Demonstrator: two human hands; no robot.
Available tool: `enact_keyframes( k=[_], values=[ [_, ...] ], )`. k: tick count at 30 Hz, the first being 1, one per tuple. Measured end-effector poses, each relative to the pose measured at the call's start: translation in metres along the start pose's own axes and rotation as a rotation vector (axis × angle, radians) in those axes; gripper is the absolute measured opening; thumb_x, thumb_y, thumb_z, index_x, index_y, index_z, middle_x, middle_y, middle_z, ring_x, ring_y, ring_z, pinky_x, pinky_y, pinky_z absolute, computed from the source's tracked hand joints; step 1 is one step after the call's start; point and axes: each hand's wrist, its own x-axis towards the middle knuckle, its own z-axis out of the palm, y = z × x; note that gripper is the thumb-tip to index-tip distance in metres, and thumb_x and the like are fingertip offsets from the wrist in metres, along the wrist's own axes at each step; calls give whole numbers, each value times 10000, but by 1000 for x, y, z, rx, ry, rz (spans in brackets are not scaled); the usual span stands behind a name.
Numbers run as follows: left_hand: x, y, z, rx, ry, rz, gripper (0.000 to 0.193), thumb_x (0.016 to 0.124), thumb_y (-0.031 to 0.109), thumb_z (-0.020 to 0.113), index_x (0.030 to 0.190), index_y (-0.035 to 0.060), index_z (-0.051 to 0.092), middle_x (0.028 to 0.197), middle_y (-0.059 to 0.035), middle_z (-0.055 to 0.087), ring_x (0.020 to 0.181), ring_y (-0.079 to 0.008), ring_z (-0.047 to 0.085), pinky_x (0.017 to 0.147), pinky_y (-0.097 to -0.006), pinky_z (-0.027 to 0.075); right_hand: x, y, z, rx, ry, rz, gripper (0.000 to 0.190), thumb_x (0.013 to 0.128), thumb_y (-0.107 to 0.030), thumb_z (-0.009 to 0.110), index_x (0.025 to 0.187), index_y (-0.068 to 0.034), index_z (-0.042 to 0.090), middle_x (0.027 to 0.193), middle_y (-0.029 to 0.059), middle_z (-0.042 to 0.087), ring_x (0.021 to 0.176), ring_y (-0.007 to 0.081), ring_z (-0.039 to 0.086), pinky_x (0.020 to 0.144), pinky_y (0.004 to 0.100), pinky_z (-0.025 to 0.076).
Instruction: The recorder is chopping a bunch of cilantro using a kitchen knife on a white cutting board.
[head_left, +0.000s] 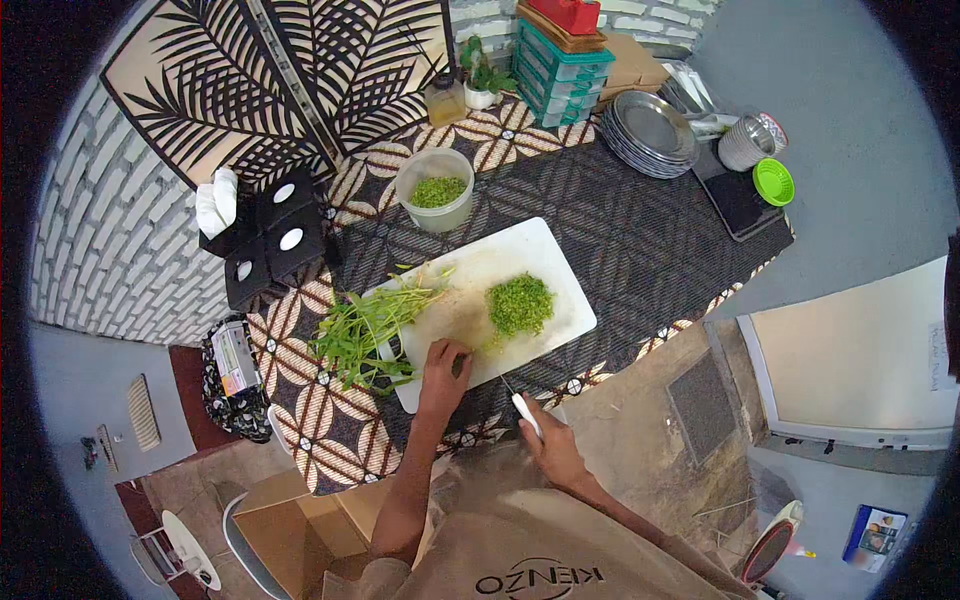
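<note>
My right hand (559, 446) grips the white handle of a knife (525, 412). Its thin blade points toward the near edge of a white cutting board (551, 247). Over the board's near side, my left hand (448, 375) has its fingers bent down and the thumb curled toward them. Whether anything small is pinched there cannot be seen. A mound of finely chopped greens (520, 304) lies on the right half of the board. Whole leafy stems (367, 322) are heaped across its left end and spill onto the table. Brownish stains mark the board's middle.
Behind the board stands a plastic tub (435, 217) holding chopped greens. Stacked metal plates (651, 135), metal bowls (746, 142) and a green basket (773, 182) sit at far right. Black boxes (289, 225) stand at left. A cardboard box (300, 525) is below the table.
</note>
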Motion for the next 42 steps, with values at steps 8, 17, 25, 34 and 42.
enact_keyframes(
  k=[8,17,25,34,42],
  values=[
    [0,1,-2,17,26,62,172,826,-24,697,969,15,608,1031,-157,573,998,-372,569,838,-452,505,2,-10,0,45,-28,22,458,1003,-181,582,1434,-52,497,1174,325,637,1070,468,641,887,465,519],
    [1,4,-3,59,33,90,182,820,-15,713,970,18,615,1018,-147,591,984,-358,576,811,-441,512,2,-10,-2,45,-65,73,464,1002,-176,585,1436,-44,491,1180,332,631,1074,466,638,887,467,512],
    [-1,3,-1,62,81,71,158,827,-5,711,961,21,633,1018,-141,600,1007,-351,564,843,-449,498,15,-4,13,40,-10,31,466,990,-145,590,1437,-57,490,1136,322,645,973,466,665,824,465,530],
    [-1,3,-3,35,64,87,161,831,-1,719,964,12,628,1014,-146,590,995,-353,558,834,-445,491,0,-7,7,11,5,-1,461,987,-138,596,1431,-61,499,1069,323,660,983,464,669,810,462,532],
    [-1,-2,-2,38,38,49,155,827,-4,716,961,9,638,1028,-144,597,994,-354,568,836,-443,504,11,-8,18,31,17,17,455,986,-144,603,1422,-60,503,1063,323,656,978,474,658,807,472,519]
  ],
)
